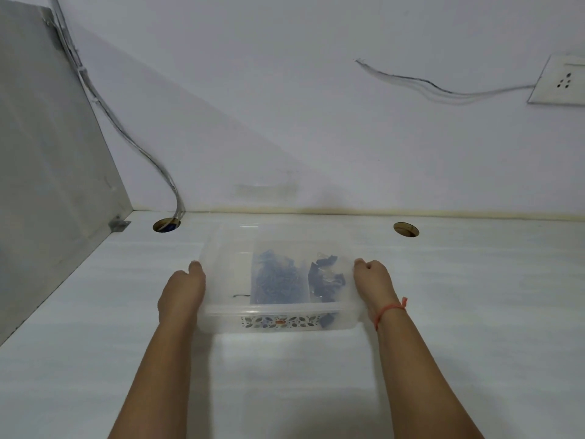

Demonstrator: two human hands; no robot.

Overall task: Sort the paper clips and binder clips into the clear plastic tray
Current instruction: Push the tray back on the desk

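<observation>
A clear plastic tray [228, 248] sits on the white desk in front of me. My left hand [182, 289] grips its left side and my right hand [373, 282] grips its right side, fingers curled over the rim. Inside the tray lies a clear bag of dark blue paper clips [277, 277] in the middle. A second clear bag of dark binder clips [327, 278] lies to its right. One loose dark clip [240, 295] rests on the tray floor left of the bags. The image is blurred, so details of the clips are unclear.
The white desk [474, 296] meets a wall at the back. Two round cable holes [166, 224] [406, 229] sit behind the tray, cables [139, 147] running down into the left one. A grey partition [47, 153] stands at left. A wall socket [560, 80] is at upper right.
</observation>
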